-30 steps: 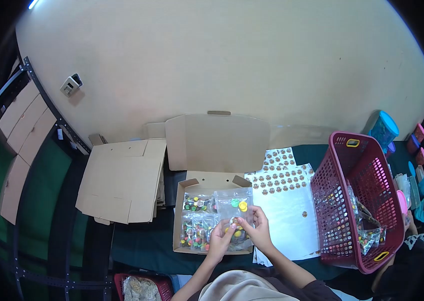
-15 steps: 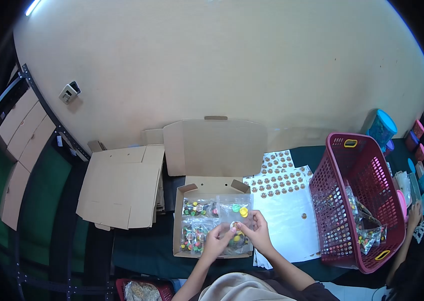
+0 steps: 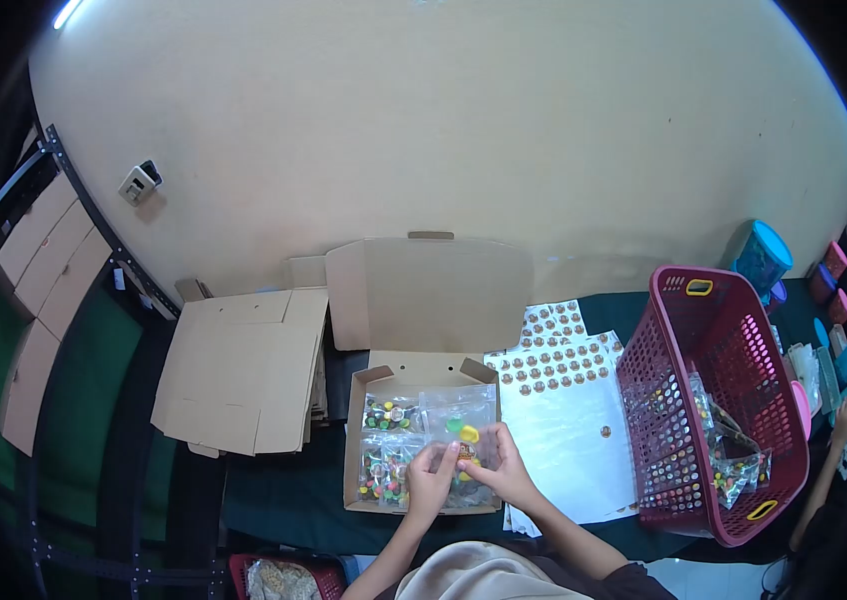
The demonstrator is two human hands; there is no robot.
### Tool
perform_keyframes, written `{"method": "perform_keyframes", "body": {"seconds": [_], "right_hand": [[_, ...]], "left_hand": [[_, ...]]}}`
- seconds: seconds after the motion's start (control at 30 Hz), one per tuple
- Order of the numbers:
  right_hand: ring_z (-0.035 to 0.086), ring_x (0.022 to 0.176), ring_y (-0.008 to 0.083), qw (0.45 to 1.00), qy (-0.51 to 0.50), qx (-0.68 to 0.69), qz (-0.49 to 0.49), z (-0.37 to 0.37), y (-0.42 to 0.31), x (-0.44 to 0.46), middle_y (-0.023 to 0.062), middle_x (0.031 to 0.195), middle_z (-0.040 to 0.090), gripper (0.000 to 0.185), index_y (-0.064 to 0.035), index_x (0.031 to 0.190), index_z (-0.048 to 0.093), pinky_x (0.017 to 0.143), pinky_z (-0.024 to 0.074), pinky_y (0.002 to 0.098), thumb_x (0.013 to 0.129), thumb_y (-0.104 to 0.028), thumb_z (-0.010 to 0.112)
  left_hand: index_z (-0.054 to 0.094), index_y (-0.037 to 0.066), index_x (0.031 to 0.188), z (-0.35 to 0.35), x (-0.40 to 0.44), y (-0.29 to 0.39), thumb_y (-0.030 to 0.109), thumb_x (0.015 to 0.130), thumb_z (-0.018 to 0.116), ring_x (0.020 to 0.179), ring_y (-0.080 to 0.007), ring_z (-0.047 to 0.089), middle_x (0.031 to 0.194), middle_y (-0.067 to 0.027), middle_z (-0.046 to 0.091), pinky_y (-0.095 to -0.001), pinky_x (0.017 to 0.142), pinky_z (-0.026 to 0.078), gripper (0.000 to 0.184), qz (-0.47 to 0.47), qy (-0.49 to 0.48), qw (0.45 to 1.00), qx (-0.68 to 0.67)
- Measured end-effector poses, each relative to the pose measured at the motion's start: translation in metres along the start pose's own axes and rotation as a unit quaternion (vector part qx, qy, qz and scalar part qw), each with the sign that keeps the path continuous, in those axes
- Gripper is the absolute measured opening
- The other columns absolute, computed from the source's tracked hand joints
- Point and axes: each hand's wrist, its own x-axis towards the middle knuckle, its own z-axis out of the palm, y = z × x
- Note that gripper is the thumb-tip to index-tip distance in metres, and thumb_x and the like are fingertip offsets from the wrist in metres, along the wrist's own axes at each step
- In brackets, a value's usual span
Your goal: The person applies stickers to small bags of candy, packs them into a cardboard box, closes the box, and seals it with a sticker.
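Note:
An open cardboard box [image 3: 351,470] stands in front of me with its lid raised. Inside lie several clear plastic bags of colourful small pieces, such as the bag at the left [image 3: 383,470]. My left hand [image 3: 430,483] and my right hand [image 3: 505,474] are closed on another clear plastic bag [image 3: 463,402] over the box's right half. Green and yellow pieces show through it. Both thumbs press on a small round sticker [image 3: 466,449] on the bag's front; the thumbs partly cover it. My other fingers are behind the bag.
Sheets of round stickers [image 3: 563,430] lie right of the box. Beyond them stands a maroon basket [image 3: 658,400] holding bagged pieces. Flattened cardboard boxes [image 3: 233,370] are stacked at left. Another person's hand [image 3: 843,418] is at far right. A smaller red basket [image 3: 328,580] sits below.
Both hands have brought the round sticker down onto the bag, and the thumbs now press there. The bag's top has shifted slightly left. The other person's hand has moved slightly.

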Motion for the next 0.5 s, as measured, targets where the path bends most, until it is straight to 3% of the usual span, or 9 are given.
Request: {"method": "perform_keyframes", "body": {"seconds": [0.07,0.13,0.23,0.3,0.5], "right_hand": [[0.048,0.088,0.009,1.0,-0.006,0.0,-0.004,-0.002,-0.005,0.0,0.0032,0.093,0.048,0.039,-0.0049,0.1,0.039,0.075,0.0417,0.0234,0.072,0.0,0.066],[0.052,0.082,0.0089,0.993,-0.023,0.058,0.097,-0.004,-0.014,-0.002,0.0028,0.091,0.05,0.035,-0.0043,0.099,0.041,0.065,0.0459,0.0226,0.074,-0.002,0.065],[0.054,0.07,0.0068,0.994,-0.039,0.054,0.082,-0.005,-0.013,-0.003,0.0026,0.087,0.053,0.039,-0.0037,0.103,0.041,0.054,0.0454,0.0212,0.075,-0.009,0.067],[0.054,0.073,0.0072,0.991,-0.065,0.068,0.097,-0.008,-0.023,-0.002,0.0029,0.088,0.054,0.036,-0.0033,0.103,0.044,0.057,0.0455,0.0214,0.075,-0.009,0.066],[0.054,0.081,0.0082,0.994,-0.066,0.051,0.075,-0.012,-0.017,-0.001,0.003,0.09,0.056,0.027,-0.0023,0.1,0.05,0.067,0.0455,0.0222,0.078,-0.011,0.064]], "left_hand": [[0.06,-0.001,0.08,0.001,-0.002,0.001,0.018,0.084,0.057,0.065,-0.0047,0.053,0.072,-0.0023,0.06,-0.019,0.059,0.043,0.019,-0.001,-0.011,1.0,-0.023],[0.06,-0.001,0.081,0.001,-0.004,0.004,0.018,0.084,0.057,0.066,-0.0049,0.053,0.074,-0.0023,0.061,-0.0189,0.059,0.043,0.019,-0.003,-0.022,0.999,-0.046],[0.06,-0.001,0.084,-0.001,-0.006,0.006,0.019,0.084,0.057,0.068,-0.0046,0.053,0.077,-0.002,0.061,-0.0187,0.06,0.043,0.019,0.005,-0.054,0.998,-0.041],[0.06,0.0,0.084,-0.003,-0.007,0.006,0.019,0.084,0.058,0.069,-0.0039,0.053,0.077,-0.0016,0.061,-0.0182,0.061,0.043,0.019,-0.051,-0.063,0.996,-0.041],[0.061,0.002,0.084,-0.003,-0.008,0.007,0.02,0.084,0.058,0.067,-0.0032,0.053,0.076,-0.0009,0.06,-0.0168,0.058,0.041,0.019,-0.05,-0.061,0.995,-0.053]]}}
